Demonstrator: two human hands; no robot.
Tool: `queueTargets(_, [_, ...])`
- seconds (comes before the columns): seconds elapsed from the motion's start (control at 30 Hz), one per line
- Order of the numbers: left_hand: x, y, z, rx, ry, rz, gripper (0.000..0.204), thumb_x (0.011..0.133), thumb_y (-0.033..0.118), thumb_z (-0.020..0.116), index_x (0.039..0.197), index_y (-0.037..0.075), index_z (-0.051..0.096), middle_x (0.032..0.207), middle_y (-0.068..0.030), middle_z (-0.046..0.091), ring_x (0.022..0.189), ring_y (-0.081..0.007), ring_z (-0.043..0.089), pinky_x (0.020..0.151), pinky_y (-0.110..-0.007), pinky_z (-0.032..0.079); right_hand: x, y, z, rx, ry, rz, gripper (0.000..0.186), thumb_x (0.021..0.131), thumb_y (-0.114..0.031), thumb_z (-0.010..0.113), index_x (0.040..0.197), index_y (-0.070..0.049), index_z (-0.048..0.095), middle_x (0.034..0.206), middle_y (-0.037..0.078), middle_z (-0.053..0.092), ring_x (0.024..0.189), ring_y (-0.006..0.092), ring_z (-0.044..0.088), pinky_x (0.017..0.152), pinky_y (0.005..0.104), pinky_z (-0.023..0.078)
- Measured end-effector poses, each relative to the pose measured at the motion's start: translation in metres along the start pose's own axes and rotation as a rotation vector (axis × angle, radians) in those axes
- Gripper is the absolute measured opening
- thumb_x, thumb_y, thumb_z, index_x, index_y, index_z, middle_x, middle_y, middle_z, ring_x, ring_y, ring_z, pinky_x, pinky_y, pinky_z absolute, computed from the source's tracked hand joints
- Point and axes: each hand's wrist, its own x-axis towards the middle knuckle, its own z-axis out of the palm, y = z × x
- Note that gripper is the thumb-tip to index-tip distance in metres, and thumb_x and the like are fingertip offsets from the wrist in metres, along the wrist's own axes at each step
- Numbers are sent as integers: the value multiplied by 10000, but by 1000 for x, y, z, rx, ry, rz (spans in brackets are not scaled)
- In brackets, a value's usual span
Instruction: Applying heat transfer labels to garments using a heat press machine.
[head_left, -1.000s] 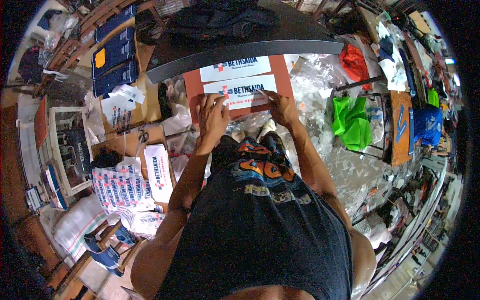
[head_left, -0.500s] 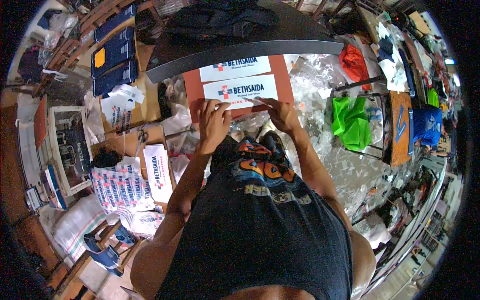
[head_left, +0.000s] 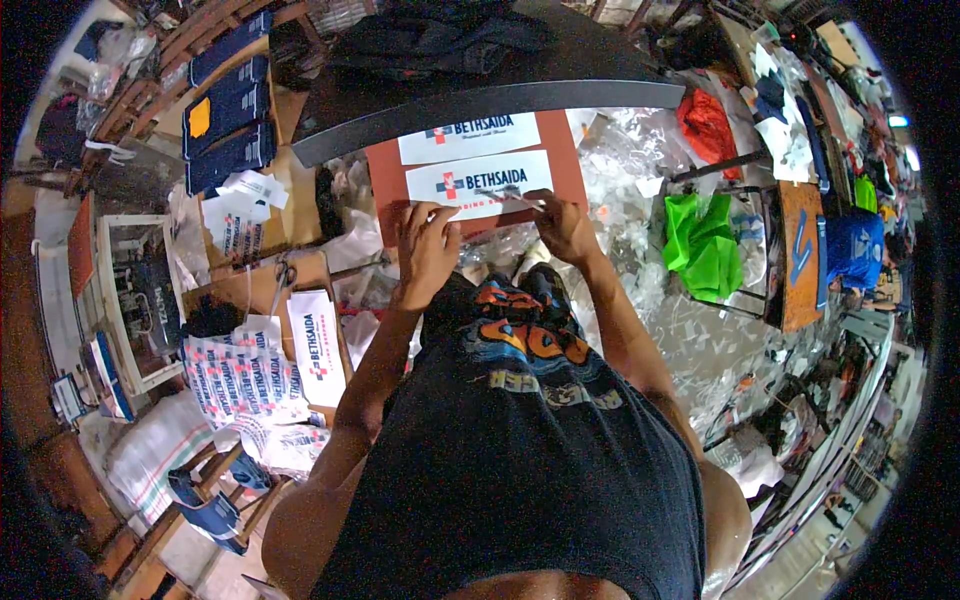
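Note:
A white printed sheet (head_left: 483,184) with blue lettering and a red cross lies on a reddish-brown board (head_left: 569,155) in front of me. Above it on the same board is a second, similar sheet (head_left: 470,144), its upper part hidden under the black table edge. My left hand (head_left: 428,245) rests with fingers spread at the near left corner of the lower sheet. Between the closed fingers of my right hand (head_left: 566,230) is a thin metal tool (head_left: 532,203), pointing left over the sheet's near right part; its exact kind is too small to make out.
A black table (head_left: 560,93) with dark cloth spans the far side. To my left are scissors (head_left: 284,273), a stack of printed sheets (head_left: 317,345) and folded navy garments (head_left: 228,105). Clear plastic scraps, green plastic (head_left: 703,245) and red plastic (head_left: 707,125) lie at right.
My right hand with the thin tool has drawn back slightly to the right along the sheet. The lower sheet appears shifted a little left. My left hand stays nearly in place.

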Motion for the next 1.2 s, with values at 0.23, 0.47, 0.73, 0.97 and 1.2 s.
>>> queueTargets(0.23, [-1, -7, 7, -208, 55, -103, 248, 972, 207, 695, 1164, 51, 702, 1021, -140, 652, 971, -304, 644, 888, -422, 507, 4, -31, -21, 242, -94, 143, 332, 991, -248, 651, 1211, -2, 623, 769, 130, 656, 667, 183, 607, 617, 354, 475])
queueTargets(0.47, [20, 15, 15, -752, -440, -494, 437, 989, 429, 697, 1122, 13, 723, 935, -61, 734, 760, -111, 641, 649, -270, 496, 3, -73, -12, 117, -163, -36, 445, 931, -333, 741, 1230, -27, 618, 843, 178, 703, 736, 247, 677, 676, 389, 516])
queueTargets(0.73, [3, 9, 13, -1021, -238, -645, 251, 1000, 179, 696, 1098, -52, 708, 900, -59, 719, 777, -114, 662, 703, -275, 542, -9, -50, 4, 319, -189, -5, 313, 992, -167, 679, 1251, -3, 616, 976, 110, 722, 898, 173, 685, 744, 332, 546])
queueTargets(0.97, [5, 5, 2, -1001, -218, -624, 213, 992, 156, 700, 1085, -36, 713, 892, -44, 708, 769, -104, 651, 697, -266, 543, -13, -35, -13, 914, -293, 216, 256, 1001, -45, 633, 1257, -26, 629, 1056, 8, 681, 956, 119, 646, 799, 290, 518])
queueTargets(1.2, [10, 5, 7, -1055, -155, -651, 198, 985, 165, 714, 1072, -13, 720, 890, -29, 707, 766, -91, 645, 673, -249, 537, -9, -50, -18, 865, -222, 224, 266, 1001, -35, 637, 1265, -25, 663, 1011, 22, 714, 906, 110, 646, 791, 274, 523])
